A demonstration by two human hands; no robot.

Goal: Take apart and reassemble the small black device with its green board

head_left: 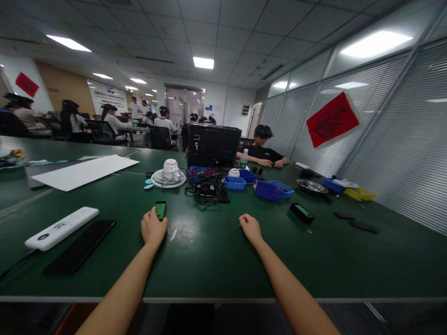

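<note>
My left hand (154,226) rests on the green table, its fingers closed round the near end of a small black-edged item with a green face (161,210). To the right, my right hand (250,227) lies on the tabletop with its fingers curled in; whether anything is inside them is hidden. Beyond my hands are a white fan (171,173) lying face down and a black adapter with tangled cables (206,189). An open black box with a green inside (302,213) sits to the right of my right hand.
At left lie a white power strip (63,228), a black slab (80,247) and a white sheet (85,172). Farther back are a black case (213,145), blue bins (266,190), a bottle (243,158) and a metal dish (312,186). A person (263,151) sits across the table.
</note>
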